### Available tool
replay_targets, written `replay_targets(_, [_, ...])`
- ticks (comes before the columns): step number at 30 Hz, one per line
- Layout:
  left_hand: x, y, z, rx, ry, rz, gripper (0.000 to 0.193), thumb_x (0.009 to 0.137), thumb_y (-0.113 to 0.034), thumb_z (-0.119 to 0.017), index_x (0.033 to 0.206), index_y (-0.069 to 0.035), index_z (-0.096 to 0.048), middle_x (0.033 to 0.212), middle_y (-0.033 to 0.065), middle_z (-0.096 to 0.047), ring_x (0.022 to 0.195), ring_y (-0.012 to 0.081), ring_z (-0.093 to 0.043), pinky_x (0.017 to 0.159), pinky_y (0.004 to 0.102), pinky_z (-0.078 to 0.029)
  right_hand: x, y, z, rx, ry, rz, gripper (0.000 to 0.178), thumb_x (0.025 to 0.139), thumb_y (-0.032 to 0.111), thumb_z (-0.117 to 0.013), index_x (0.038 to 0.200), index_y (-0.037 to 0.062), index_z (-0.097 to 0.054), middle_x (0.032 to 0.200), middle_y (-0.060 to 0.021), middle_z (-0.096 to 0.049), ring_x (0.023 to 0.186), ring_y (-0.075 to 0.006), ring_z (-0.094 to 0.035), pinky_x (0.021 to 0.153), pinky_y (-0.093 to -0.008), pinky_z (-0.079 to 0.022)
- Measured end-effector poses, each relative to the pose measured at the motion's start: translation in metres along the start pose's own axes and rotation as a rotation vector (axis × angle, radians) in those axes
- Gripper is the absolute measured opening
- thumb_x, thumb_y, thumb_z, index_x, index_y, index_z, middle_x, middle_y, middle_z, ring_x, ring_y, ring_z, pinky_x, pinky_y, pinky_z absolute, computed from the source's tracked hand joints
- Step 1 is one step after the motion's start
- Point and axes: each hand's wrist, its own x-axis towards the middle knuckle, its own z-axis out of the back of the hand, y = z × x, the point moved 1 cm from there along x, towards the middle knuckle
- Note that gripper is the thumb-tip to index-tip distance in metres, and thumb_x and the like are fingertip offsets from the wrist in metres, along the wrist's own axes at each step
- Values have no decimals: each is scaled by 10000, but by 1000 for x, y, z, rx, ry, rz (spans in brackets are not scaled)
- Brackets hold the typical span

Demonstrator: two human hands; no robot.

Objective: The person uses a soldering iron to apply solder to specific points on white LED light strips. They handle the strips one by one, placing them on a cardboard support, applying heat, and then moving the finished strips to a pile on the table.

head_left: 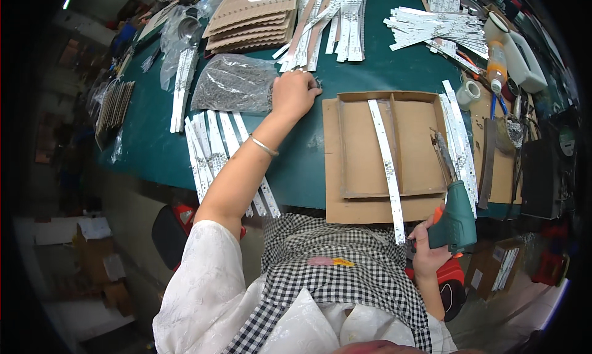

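From where I stand, the person's left hand (294,95) reaches across the green surface (296,172) to the right-hand end of a clear plastic bag of small grey parts (231,86). The back of the hand covers its fingertips, so I cannot tell whether that grip is apart or closed on something. The bag lies just beyond the near strips, probably so that its contents are within easy arm's reach.

The right hand (430,249) is clamped round the handle of a green trigger gun (457,218), a soldering or glue gun by its look. It is held low at the near edge with its long metal nose pointing away from the body, over the right side of a shallow cardboard tray (425,160); that likely keeps the tip off the wrist and the apron.

One white perforated-looking strip (385,163) lies slantwise across the tray, its near end jutting past the cardboard toward the person, perhaps so that it can be got at from either side. More strips lie fanned beneath the left forearm (228,175), and others stand bunched along the tray's right side (457,141), handy to both arms. Stacked corrugated cardboard (253,18) sits farther back, out of the way.
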Motion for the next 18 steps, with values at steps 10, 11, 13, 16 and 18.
replay_targets(10, [-9,8,3,-96,-28,-58,130,750,-132,-735,812,-31,-682,840,134,-672,815,330,-645,741,426,-503,21,0,3,45,-27,8,580,830,-64,-623,1357,-53,-380,911,-93,-519,653,-123,-534,536,-261,-523])
replay_targets(11, [-9,7,4,-45,-21,-74,132,757,-134,-732,818,-29,-680,830,134,-679,794,324,-653,725,415,-508,22,1,3,53,-34,3,579,828,-63,-624,1354,-53,-381,908,-94,-520,648,-123,-535,536,-261,-523])
replay_targets(13, [-9,4,5,15,-39,-118,131,770,-135,-724,825,-27,-677,815,135,-688,766,321,-660,701,404,-512,23,2,3,66,-42,-7,575,825,-62,-626,1348,-53,-385,904,-94,-523,639,-124,-538,535,-261,-521])
replay_targets(16, [-13,-1,7,-15,-83,-137,122,784,-132,-712,832,-27,-674,806,140,-688,746,328,-660,681,404,-515,24,3,4,77,-50,-18,573,820,-66,-627,1342,-51,-390,899,-94,-525,633,-126,-542,533,-262,-520])
replay_targets(18, [-16,-8,14,-110,-75,-62,118,788,-126,-707,839,-26,-672,803,145,-687,735,331,-662,673,403,-519,24,4,3,78,-65,-17,576,815,-75,-624,1342,-50,-390,899,-92,-528,635,-126,-543,533,-264,-521])
